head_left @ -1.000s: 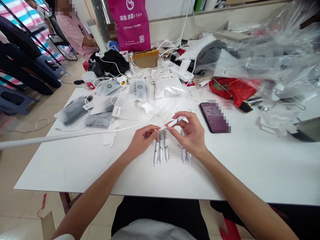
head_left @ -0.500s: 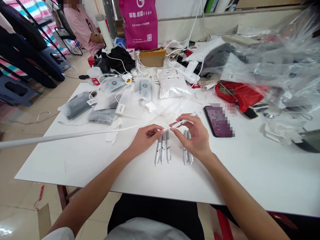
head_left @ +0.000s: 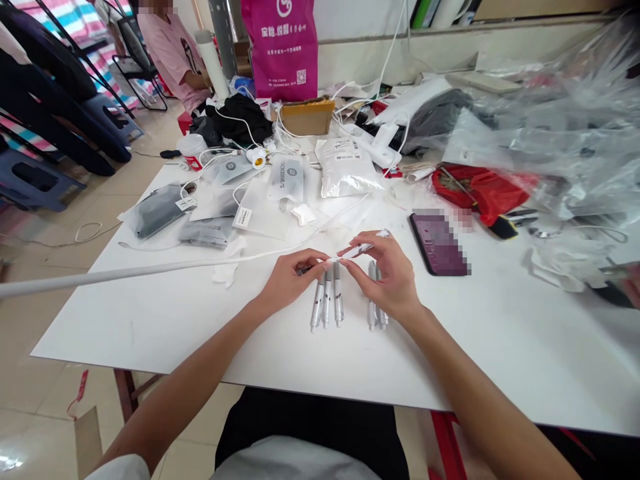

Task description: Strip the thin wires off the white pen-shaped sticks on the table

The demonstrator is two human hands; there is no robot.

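Note:
My right hand (head_left: 387,277) holds a white pen (head_left: 357,252) with a silver band, tilted up to the right. The thumb and fingers of my left hand (head_left: 293,277) are pinched at the pen's lower left end, around a small white piece (head_left: 332,259) partly hidden by the fingertips. A dark bit shows under my left fingers, too covered to name. Below my hands, three white-and-grey pens (head_left: 327,300) lie side by side on the white table (head_left: 280,353). Two more pens (head_left: 372,303) rest under my right hand, partly covered by it.
Right of my hand lies a phone (head_left: 437,243). Bagged dark items (head_left: 160,210), a white package (head_left: 347,170), cables and a red bag (head_left: 485,190) crowd the back. A white cord (head_left: 150,270) crosses the left side. Someone's hand (head_left: 633,283) shows at the right edge.
The pen in my right hand has shifted slightly, my fingers closing further over it. My left hand stays nearly in place. A blurred hand of another person has appeared at the right edge.

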